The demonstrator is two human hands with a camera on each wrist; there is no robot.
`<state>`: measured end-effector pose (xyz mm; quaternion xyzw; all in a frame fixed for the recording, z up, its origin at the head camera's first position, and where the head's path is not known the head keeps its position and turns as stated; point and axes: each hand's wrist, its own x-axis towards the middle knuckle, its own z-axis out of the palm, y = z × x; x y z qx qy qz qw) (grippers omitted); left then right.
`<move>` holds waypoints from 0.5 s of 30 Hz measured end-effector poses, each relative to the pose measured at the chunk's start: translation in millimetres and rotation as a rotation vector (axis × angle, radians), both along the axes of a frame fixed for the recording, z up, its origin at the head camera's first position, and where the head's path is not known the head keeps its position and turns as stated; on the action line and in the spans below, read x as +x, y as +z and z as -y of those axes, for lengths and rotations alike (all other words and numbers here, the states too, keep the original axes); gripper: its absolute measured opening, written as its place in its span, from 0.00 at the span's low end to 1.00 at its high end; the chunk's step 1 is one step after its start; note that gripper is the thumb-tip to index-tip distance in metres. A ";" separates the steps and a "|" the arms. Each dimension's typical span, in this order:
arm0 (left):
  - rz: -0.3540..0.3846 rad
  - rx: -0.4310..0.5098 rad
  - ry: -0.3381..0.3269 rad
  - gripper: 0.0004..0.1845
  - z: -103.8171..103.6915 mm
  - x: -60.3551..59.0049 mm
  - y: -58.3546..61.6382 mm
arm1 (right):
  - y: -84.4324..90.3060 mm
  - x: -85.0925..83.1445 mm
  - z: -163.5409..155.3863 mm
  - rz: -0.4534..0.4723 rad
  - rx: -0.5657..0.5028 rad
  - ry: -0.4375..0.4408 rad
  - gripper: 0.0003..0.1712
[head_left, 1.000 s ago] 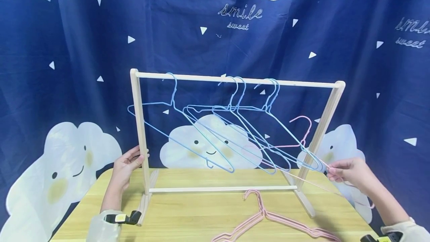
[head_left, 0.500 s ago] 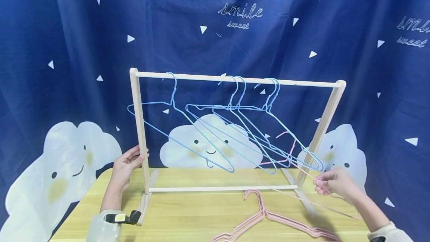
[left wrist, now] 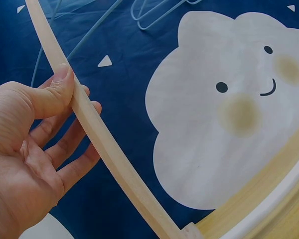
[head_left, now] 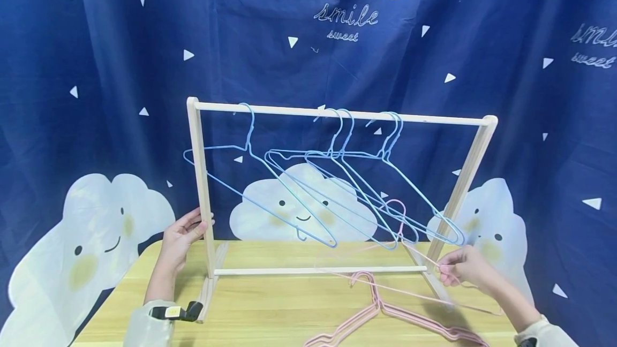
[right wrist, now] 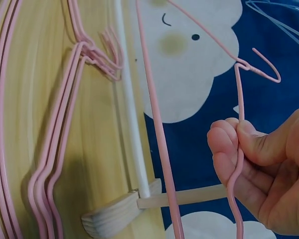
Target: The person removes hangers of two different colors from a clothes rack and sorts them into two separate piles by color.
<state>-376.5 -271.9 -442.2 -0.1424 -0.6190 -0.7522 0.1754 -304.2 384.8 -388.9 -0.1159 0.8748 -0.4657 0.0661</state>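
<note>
While the left hand (head_left: 180, 237) steadies the wooden rack (head_left: 202, 186) at lower left of the head view, thumb and fingers curled round its upright, the right hand (head_left: 463, 272) at lower right pinches a pink wire hanger (head_left: 397, 213) near one shoulder, thumb against curled forefinger (right wrist: 224, 137). The hanger hangs low, its hook beneath the blue hangers (head_left: 308, 175) on the top rail and above the pile of pink hangers (head_left: 381, 309) on the counter (head_left: 270, 304). Judged by its thin coated wire, it is light, springy and somewhat slippery; held at one end it will likely swing and snag. A hold near the neck below the hook should control it better.
</note>
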 end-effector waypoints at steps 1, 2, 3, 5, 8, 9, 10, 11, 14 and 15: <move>-0.001 0.000 0.000 0.19 0.1 -0.2 -0.2 | 0.2 0.0 1.3 0.005 0.000 0.004 0.10; -0.003 -0.002 0.000 0.19 0.2 -0.4 -0.3 | 0.2 -0.1 2.5 0.010 0.000 0.006 0.09; -0.004 -0.002 -0.001 0.19 0.2 -0.6 -0.4 | 0.2 0.0 3.4 0.015 -0.002 0.012 0.09; -0.009 -0.005 -0.001 0.19 0.4 -0.9 -0.7 | -0.8 -0.6 4.7 0.032 -0.009 0.022 0.09; -0.018 -0.009 -0.003 0.19 0.8 -1.1 -0.9 | -3.4 -2.1 6.7 0.050 -0.025 0.053 0.09; -0.021 -0.010 -0.004 0.19 0.9 -1.2 -1.0 | -4.3 -2.4 7.5 0.054 -0.031 0.064 0.09; -0.024 -0.013 -0.005 0.19 1.0 -1.1 -1.1 | -5.3 -2.7 8.3 0.056 -0.037 0.073 0.09; -0.026 -0.012 -0.008 0.19 1.1 -1.1 -1.2 | -6.1 -2.7 9.0 0.053 -0.042 0.084 0.10; -0.035 -0.003 -0.021 0.20 1.4 -1.2 -1.3 | -8.5 -2.4 11.4 0.044 -0.043 0.109 0.10; -0.037 0.002 -0.027 0.20 1.4 -1.2 -1.3 | -8.9 -1.9 12.4 0.044 -0.043 0.116 0.10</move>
